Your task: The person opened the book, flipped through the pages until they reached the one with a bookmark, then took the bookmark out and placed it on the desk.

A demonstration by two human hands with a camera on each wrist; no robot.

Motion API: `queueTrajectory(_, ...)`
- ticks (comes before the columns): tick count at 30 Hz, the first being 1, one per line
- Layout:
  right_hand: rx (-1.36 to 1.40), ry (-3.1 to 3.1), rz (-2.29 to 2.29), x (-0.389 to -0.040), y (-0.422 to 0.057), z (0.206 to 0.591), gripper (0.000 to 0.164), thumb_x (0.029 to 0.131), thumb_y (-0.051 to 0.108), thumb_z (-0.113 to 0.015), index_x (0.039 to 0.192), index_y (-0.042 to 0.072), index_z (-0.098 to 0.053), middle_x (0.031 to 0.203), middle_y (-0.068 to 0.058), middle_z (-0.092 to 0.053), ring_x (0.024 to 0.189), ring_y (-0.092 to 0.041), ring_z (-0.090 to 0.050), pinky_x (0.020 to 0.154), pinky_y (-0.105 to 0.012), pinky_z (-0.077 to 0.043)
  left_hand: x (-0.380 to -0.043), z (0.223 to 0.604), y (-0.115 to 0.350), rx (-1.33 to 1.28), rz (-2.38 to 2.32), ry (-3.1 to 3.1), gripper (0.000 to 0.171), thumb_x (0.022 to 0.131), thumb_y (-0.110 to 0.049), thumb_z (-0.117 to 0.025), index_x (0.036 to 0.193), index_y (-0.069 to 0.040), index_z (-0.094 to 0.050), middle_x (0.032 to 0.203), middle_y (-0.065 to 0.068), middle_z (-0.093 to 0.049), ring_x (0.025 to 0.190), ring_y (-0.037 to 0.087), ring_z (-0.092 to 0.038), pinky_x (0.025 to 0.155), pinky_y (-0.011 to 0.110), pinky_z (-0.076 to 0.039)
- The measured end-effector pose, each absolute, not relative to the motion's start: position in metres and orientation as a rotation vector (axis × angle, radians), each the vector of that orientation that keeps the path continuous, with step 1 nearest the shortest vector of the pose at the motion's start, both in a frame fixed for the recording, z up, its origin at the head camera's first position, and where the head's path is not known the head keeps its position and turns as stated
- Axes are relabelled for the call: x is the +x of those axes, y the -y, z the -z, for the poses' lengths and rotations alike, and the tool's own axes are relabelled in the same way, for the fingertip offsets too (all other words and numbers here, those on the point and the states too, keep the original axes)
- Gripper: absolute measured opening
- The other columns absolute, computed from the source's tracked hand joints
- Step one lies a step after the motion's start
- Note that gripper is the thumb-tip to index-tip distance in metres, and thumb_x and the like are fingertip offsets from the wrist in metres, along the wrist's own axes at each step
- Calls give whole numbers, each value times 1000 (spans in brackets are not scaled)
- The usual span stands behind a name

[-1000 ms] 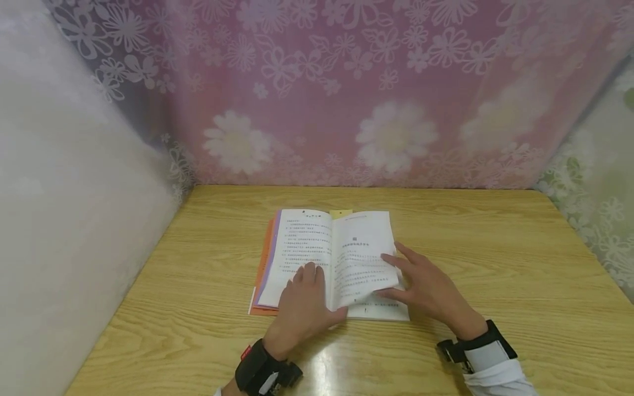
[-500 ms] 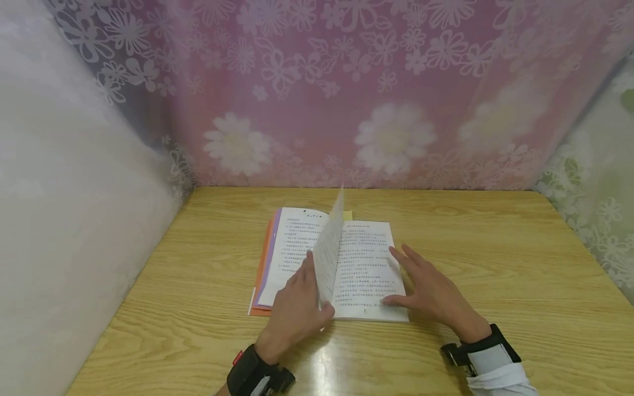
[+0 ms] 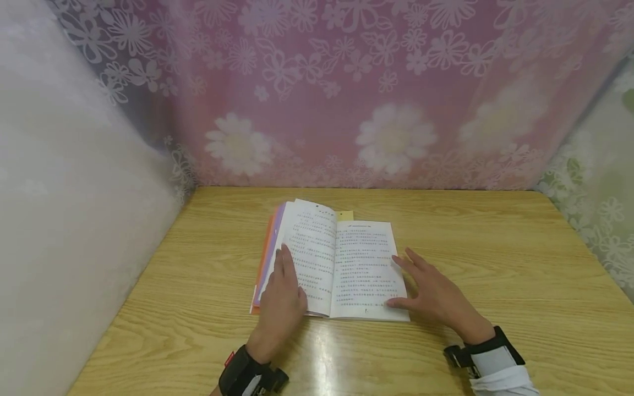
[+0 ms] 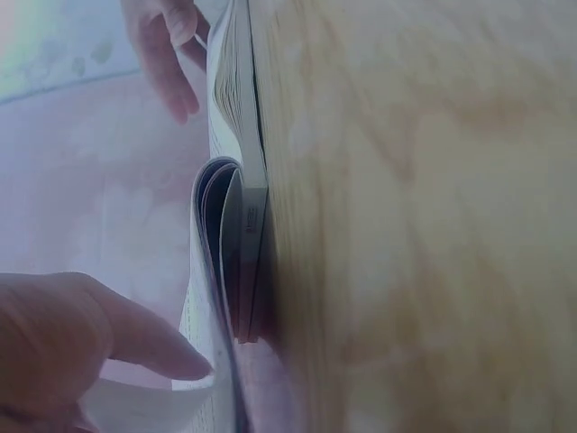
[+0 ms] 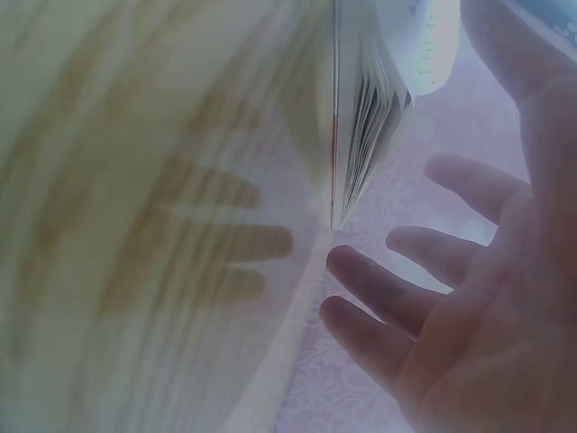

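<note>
An open book (image 3: 366,269) with printed pages lies on the wooden table. My left hand (image 3: 281,308) rests on its left page, fingers straight and pointing up the page. In the left wrist view the thumb (image 4: 149,343) is at the page, and the left leaves bulge up near the spine. Beside the book's right edge is my right hand (image 3: 438,294), fingers spread, the thumb over the lower right corner of the right page. The right wrist view shows those fingers (image 5: 383,289) apart and holding nothing, near the page edges (image 5: 370,126).
Orange and purple layers (image 3: 268,256) stick out under the book's left side. A yellow piece (image 3: 345,215) shows past its top edge. Wooden table (image 3: 495,236) surrounds the book, and a pink flowered curtain (image 3: 317,121) hangs behind. A whitish surface (image 3: 89,209) stands on the left.
A leaf has turned from the right side, through upright, to the left. My left hand has moved left onto the turned page. My right hand has let go of the leaf and stays by the right edge.
</note>
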State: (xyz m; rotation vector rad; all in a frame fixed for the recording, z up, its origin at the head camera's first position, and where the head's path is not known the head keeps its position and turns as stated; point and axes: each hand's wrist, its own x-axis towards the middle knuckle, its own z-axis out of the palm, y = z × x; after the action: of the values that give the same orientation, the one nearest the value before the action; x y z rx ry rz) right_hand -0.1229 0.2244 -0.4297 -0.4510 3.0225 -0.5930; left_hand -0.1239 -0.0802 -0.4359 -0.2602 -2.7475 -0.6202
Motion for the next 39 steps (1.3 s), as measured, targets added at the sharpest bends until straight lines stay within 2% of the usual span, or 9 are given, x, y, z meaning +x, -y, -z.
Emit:
queueTrajectory(4,-461,-3018,594,-123,-225,430,101,68,67,-70,144,6,-43,150,-26,-26,130,-47,-35,94,-60,-37,-126,438,83,-262,500,2721,84,74,0,-69,145,9,-26,136,35,-40,88,41,-61,56,44,-51)
queueTrajectory(7,-462,-3009,601,-123,-225,429,101,67,68,-70,143,7,-44,150,-26,-26,130,-48,-34,96,-61,-35,-127,438,84,-276,368,2684,80,73,-1,-68,144,6,-32,133,35,-43,96,43,-58,67,50,-52)
queueTrajectory(9,-460,-3003,600,-122,-225,429,101,66,68,-71,143,8,-45,150,-26,-26,130,-49,-33,96,-62,-34,-129,438,85,-303,299,2666,75,74,-1,-66,144,2,-37,132,34,-44,108,46,-53,79,56,-48)
queueTrajectory(11,-460,-2996,597,-122,-225,428,101,65,67,-72,143,9,-46,150,-27,-26,130,-49,-32,97,-63,-32,-130,438,85,-364,298,2682,74,74,2,-64,144,-2,-39,135,33,-43,121,48,-44,93,60,-39)
queueTrajectory(15,-458,-2989,594,-122,-225,429,101,64,68,-73,142,10,-47,150,-27,-26,130,-49,-31,98,-63,-31,-131,442,84,-568,459,2766,80,73,13,-58,147,-4,-36,144,28,-35,133,43,-32,105,51,-30)
queueTrajectory(19,-468,-2975,601,-122,-225,430,102,64,70,-71,143,10,-46,150,-26,-25,131,-49,-31,98,-62,-31,-128,443,85,-721,578,2869,76,78,16,-53,148,-6,-35,148,20,-34,136,34,-31,105,44,-33)
queueTrajectory(26,-572,-2942,620,-122,-229,434,103,65,62,-76,143,4,-43,153,-20,-25,137,-41,-25,103,-55,-31,-124,438,89,-709,590,3007,53,88,3,-52,140,-6,-49,145,18,-40,133,33,-37,100,45,-39)
queueTrajectory(32,-593,-2935,630,-124,-225,434,98,66,55,-79,140,-1,-46,151,-19,-30,137,-40,-24,104,-54,-29,-125,438,89,-719,585,2999,48,89,1,-51,136,-3,-52,142,20,-44,130,36,-40,103,44,-36)
queueTrajectory(39,-571,-2952,599,-124,-222,434,92,69,54,-78,139,2,-48,151,-20,-29,137,-41,-25,104,-55,-29,-125,436,88,-728,585,3005,47,88,-2,-56,136,-1,-52,142,21,-43,131,37,-38,104,46,-34)
